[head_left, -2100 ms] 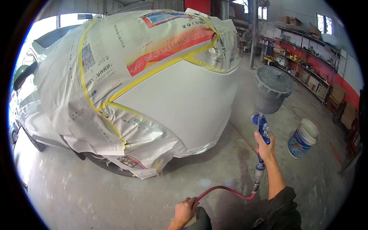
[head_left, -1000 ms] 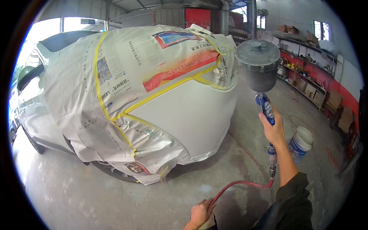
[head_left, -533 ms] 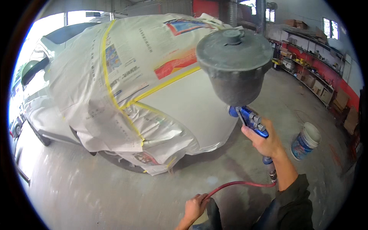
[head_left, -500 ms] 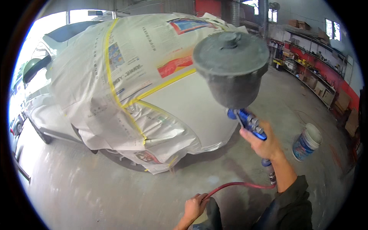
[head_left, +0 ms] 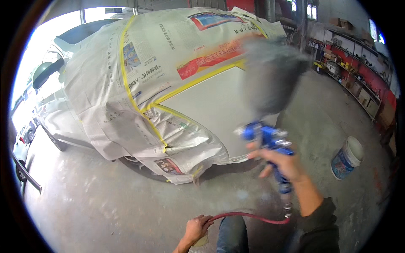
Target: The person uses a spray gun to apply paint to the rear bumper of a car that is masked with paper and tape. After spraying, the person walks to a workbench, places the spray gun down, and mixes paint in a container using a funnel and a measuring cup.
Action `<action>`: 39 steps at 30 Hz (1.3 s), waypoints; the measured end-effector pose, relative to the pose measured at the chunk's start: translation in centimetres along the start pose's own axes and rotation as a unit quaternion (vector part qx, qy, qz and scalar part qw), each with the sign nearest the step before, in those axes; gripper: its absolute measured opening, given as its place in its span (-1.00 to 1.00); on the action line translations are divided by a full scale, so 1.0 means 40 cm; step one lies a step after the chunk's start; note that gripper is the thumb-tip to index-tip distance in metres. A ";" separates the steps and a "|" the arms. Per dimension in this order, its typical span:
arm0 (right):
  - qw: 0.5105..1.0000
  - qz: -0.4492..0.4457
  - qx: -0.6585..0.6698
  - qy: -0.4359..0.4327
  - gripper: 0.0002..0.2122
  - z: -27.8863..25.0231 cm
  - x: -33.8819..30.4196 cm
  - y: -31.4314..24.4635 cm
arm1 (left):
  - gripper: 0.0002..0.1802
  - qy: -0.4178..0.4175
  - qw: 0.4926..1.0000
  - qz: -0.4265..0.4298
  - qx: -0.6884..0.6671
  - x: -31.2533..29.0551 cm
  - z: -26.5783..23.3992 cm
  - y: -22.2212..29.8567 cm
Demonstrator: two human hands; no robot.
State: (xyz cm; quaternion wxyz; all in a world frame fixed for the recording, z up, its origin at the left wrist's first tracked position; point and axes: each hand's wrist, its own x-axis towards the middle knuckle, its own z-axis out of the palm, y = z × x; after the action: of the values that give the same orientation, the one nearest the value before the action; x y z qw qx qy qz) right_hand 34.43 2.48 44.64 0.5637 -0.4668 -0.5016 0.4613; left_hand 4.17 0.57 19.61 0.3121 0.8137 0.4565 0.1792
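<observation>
My right hand (head_left: 289, 164) is closed round a blue spray gun (head_left: 270, 137), its fingers partly loose at the front. On top of the gun sits a dark grey paint cup (head_left: 274, 80), blurred by motion. The gun is held in front of a bare pale panel (head_left: 206, 105) at the corner of a car, with its nozzle end toward the left. A red hose (head_left: 253, 216) runs from the bottom of the handle to my left hand (head_left: 197, 230), which grips it low down near my leg. Something pale shows under that hand, too hidden to name.
Newspaper sheets (head_left: 158, 46) edged with yellow masking tape (head_left: 125, 63) cover much of the white car (head_left: 63, 109). A white and blue bucket (head_left: 348, 158) stands on the floor at right. Loaded shelves (head_left: 350, 71) line the far right wall.
The spray gun has turned and its cup has swung right, so more of the panel shows. My right fingers have loosened somewhat. My left hand has shifted left with the hose.
</observation>
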 end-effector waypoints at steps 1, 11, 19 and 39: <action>0.999 0.006 -0.014 0.031 -0.68 -0.084 -0.028 -0.018 | -0.74 -0.017 1.000 0.001 0.003 0.004 0.004 0.018; 0.911 -0.119 -0.116 0.378 -0.65 -0.985 -0.175 -0.156 | -0.69 -0.163 0.984 -0.045 0.047 -0.007 0.248 0.134; 0.973 -0.047 -0.069 0.216 -0.67 -1.257 0.027 -0.200 | -0.66 -0.040 0.994 -0.095 -0.020 0.095 0.566 0.493; 0.939 0.059 0.036 -0.336 -0.74 -0.926 0.462 -0.321 | -0.83 0.158 0.961 -0.189 0.124 0.216 0.596 0.934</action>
State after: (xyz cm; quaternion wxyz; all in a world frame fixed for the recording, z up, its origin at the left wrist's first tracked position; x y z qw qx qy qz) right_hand 73.29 16.63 57.55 0.3504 -0.2926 -0.6162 0.6418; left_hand 45.98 -14.75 27.11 0.1610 0.7059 0.6644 0.1856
